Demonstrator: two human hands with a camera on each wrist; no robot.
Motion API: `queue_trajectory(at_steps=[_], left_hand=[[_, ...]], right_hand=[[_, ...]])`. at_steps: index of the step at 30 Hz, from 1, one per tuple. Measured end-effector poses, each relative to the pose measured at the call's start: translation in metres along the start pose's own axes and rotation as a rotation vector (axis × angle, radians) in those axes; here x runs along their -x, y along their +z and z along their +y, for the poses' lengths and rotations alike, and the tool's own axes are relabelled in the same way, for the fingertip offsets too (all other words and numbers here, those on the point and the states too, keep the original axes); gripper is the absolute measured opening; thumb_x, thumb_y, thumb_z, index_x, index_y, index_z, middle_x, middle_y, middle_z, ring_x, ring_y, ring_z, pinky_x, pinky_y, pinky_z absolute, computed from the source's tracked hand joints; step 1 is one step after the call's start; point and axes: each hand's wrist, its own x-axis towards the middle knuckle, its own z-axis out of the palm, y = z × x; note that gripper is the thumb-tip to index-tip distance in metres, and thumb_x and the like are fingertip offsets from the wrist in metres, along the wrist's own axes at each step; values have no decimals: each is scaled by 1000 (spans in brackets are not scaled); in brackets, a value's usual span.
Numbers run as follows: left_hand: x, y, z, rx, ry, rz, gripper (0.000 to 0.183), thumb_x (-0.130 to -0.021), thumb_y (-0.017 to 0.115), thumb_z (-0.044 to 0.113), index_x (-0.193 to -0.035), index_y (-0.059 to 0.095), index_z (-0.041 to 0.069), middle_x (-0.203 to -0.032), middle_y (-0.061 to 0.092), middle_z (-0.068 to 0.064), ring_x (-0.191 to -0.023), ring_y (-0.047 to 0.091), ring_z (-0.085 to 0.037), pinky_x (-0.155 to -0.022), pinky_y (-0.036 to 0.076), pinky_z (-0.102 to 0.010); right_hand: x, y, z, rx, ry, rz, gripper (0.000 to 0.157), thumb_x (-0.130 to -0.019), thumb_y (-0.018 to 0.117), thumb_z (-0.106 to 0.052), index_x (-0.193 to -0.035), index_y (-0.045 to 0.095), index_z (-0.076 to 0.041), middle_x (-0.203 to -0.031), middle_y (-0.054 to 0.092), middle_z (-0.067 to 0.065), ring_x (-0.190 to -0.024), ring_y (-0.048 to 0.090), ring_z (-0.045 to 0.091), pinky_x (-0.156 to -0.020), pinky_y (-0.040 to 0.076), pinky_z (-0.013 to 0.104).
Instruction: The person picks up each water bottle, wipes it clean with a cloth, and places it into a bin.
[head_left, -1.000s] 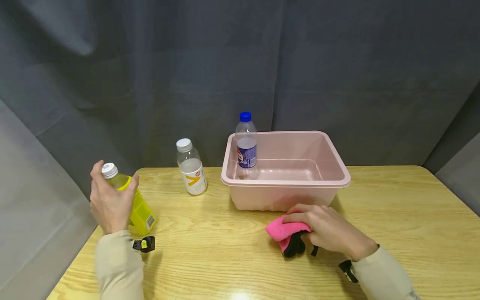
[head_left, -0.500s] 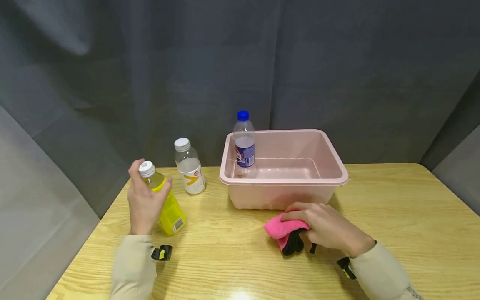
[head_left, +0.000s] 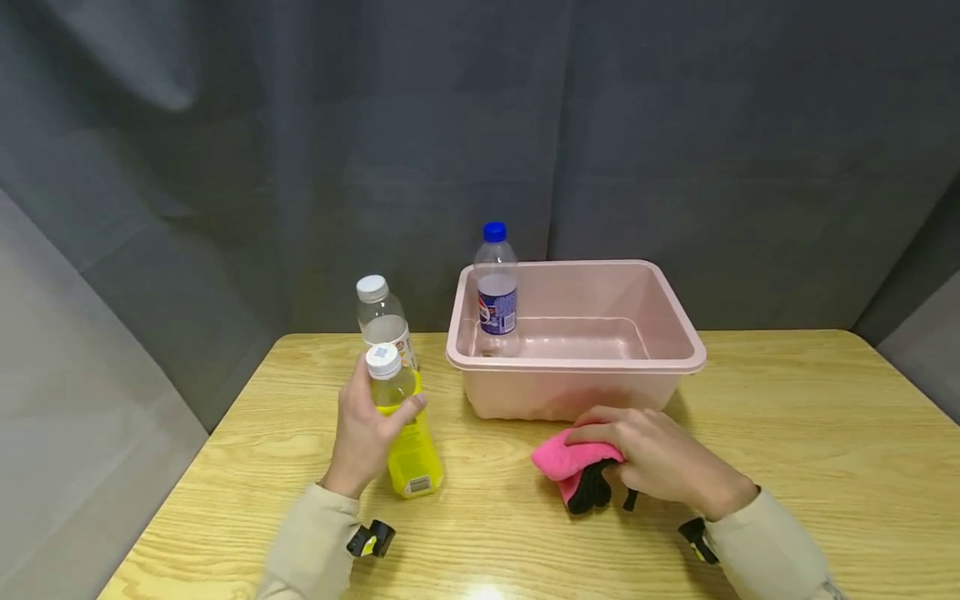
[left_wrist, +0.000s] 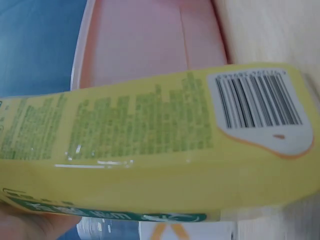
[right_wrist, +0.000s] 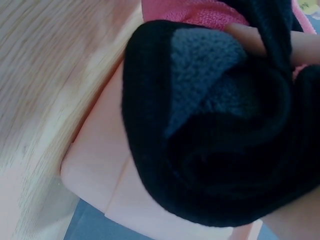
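Observation:
My left hand (head_left: 363,437) grips a yellow-labelled bottle (head_left: 412,454) with a white cap, its thumb and fingers around the upper part. The bottle leans a little; whether its base touches the table cannot be told. In the left wrist view, the bottle's barcode side (left_wrist: 140,120) fills the middle. Just behind it stands a clear bottle (head_left: 381,312) with a white cap, partly hidden. My right hand (head_left: 652,454) holds a folded pink cloth (head_left: 566,454) with black trim, low in front of the pink bin. The right wrist view shows rolled black fabric (right_wrist: 145,115) close up.
A pink plastic bin (head_left: 577,364) stands at the back of the wooden table (head_left: 810,433). Inside its left end is a blue-capped bottle (head_left: 497,308), upright. A dark curtain (head_left: 675,125) hangs behind the table.
My left hand has carried the yellow bottle rightward from the table's left side to in front of the clear bottle. My right hand and the pink cloth have stayed in place.

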Motion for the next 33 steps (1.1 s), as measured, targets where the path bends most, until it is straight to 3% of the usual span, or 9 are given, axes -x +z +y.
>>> queue_trajectory(at_steps=[5,10,16,19,23,28,30,33], left_hand=[[7,20,15,157,49,-112,44,-79,71,3,-117,53,-7,-106,66,-19,-96,65,-28,-90,55,-43],[11,35,22,289,58,-238,41,-81,68,8,-117,54,-7,-109,65,-23,-98,64,-20,-90,54,-37],[14,39,18,309,79,-206,32,-93,63,13,-117,54,-7,-109,66,-21,-98,64,-18,-91,54,-35],[14,40,17,322,94,-196,32,-96,61,13,-117,54,-9,-109,66,-24,-101,63,-18,-95,51,-34],[13,41,20,314,73,-207,33,-94,61,14,-118,58,-8,-111,66,-24,-104,63,-21,-98,51,-37],[13,36,22,251,45,-240,33,-96,60,17,-120,59,-6,-113,66,-19,-105,64,-26,-96,53,-41],[13,33,21,164,64,-251,34,-98,60,22,-119,59,-5,-112,67,-18,-103,66,-29,-93,56,-43],[13,26,21,-16,117,-252,42,-102,55,37,-115,59,-2,-107,69,-16,-94,69,-30,-82,60,-42]], right_hand=[[0,0,-1,-18,-1,6,62,-59,71,17,-111,77,-15,-111,68,-3,-95,66,20,-79,57,40],[1,-2,-2,-30,-8,14,64,-58,67,18,-112,77,-15,-112,68,-2,-95,67,20,-79,57,41],[-1,-2,-4,-33,-12,21,65,-62,64,19,-114,77,-17,-113,69,-2,-96,67,21,-79,57,42],[-3,-4,-5,-62,-33,66,65,-61,64,20,-114,77,-16,-113,69,-1,-97,68,22,-80,58,43],[-10,-11,-9,-104,-57,200,65,-62,63,23,-113,76,-14,-115,70,3,-100,68,25,-81,59,45],[-26,-15,-23,-239,-45,483,59,-67,71,24,-117,74,-6,-120,69,12,-108,66,29,-100,49,26],[-34,-15,-33,-333,-31,587,58,-68,73,25,-118,73,-3,-120,68,15,-112,64,26,-104,43,20],[-44,-16,-48,-442,-37,688,56,-68,71,29,-118,71,2,-120,67,18,-115,61,22,-104,45,24]])
